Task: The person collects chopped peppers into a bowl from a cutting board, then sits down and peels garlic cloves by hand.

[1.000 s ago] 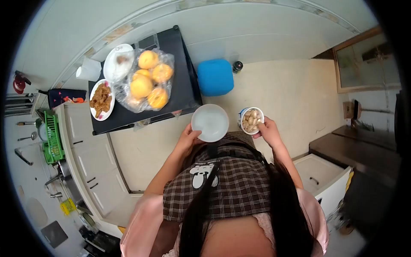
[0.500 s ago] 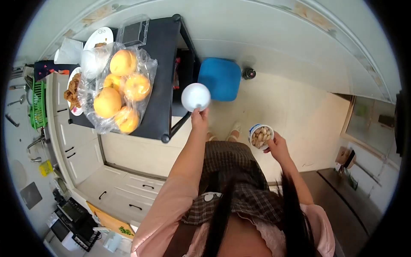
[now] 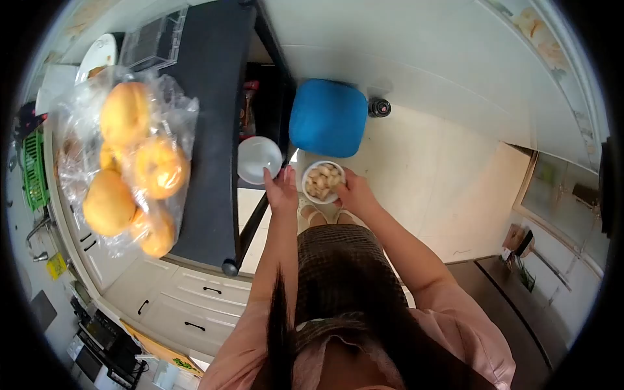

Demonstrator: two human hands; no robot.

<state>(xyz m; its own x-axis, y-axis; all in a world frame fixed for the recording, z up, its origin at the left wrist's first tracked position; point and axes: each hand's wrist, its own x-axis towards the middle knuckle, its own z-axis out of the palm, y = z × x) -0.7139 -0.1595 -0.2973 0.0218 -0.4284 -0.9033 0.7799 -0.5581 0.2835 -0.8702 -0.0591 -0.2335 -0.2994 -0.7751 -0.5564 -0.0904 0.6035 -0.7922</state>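
A white bowl [image 3: 259,160] is at the open side of the black shelf unit [image 3: 211,130], below its top. My left hand [image 3: 282,190] is beside the bowl's lower right rim with its fingers apart; the thumb is at the rim, and whether it touches is hard to tell. My right hand [image 3: 356,194] grips a white cup [image 3: 323,201] from its right side. Several pale, oval pieces [image 3: 322,181] fill the cup. The cup is just right of my left hand, above my feet.
A clear plastic bag of orange-yellow fruit [image 3: 156,166] lies on the shelf unit's top, near a plate [image 3: 97,55] and a clear box [image 3: 155,39]. A blue stool [image 3: 328,118] and a dark bottle [image 3: 379,107] stand by the wall. White drawers [image 3: 188,302] are at the lower left.
The white bowl has moved left from in front of me to the shelf unit's open side, and my left hand has opened. The cup has come left, close to my left hand. The view has shifted.
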